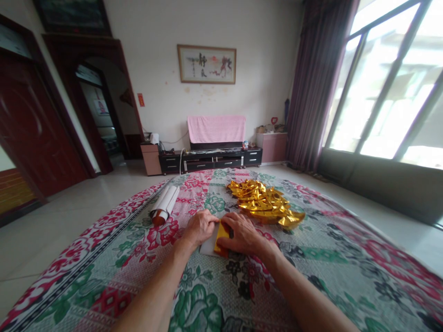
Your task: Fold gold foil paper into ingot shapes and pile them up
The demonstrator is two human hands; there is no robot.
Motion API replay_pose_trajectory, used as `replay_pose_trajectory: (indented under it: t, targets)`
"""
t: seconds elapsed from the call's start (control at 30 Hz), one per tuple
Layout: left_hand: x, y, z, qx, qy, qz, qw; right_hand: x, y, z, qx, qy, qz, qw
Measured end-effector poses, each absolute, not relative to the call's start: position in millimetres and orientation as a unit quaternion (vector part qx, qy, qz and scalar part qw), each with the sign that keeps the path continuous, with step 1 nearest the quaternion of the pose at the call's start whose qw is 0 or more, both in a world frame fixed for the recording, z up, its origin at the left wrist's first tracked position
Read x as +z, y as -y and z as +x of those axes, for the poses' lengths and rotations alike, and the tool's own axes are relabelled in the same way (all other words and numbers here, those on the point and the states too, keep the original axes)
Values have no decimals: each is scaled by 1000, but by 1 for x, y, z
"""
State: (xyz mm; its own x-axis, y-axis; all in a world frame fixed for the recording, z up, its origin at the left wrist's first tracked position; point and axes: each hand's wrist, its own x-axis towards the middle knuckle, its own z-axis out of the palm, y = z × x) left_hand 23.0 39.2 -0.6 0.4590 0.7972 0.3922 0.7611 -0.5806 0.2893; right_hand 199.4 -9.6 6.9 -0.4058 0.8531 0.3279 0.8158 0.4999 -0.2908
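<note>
My left hand [200, 227] and my right hand [242, 233] press side by side on a gold foil paper sheet [221, 240] with a white underside, lying on the floral cloth [221, 286]. Fingers of both hands are curled down onto the sheet, pinching its folded edge. A pile of folded gold foil pieces [265, 202] lies just beyond my right hand. A roll of white-backed paper [164, 205] lies to the left of my left hand.
The floral cloth covers a wide surface in a living room. A dark TV stand [211, 160] with a pink cloth over it stands at the far wall. Tall windows [391, 92] and a curtain are at right, dark wooden doors at left.
</note>
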Motion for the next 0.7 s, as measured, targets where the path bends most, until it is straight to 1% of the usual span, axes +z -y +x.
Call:
replay_pose_trajectory:
  t: [0.33,0.53,0.7]
  targets:
    - [1,-39,24,232,-457,858,29,11,8,197,41,838,-493,232]
    - [4,-36,23,227,-453,862,30,6,7,190,4,808,-530,257]
    - [6,-35,23,226,-448,864,32,2,8,188,-2,797,-544,262]
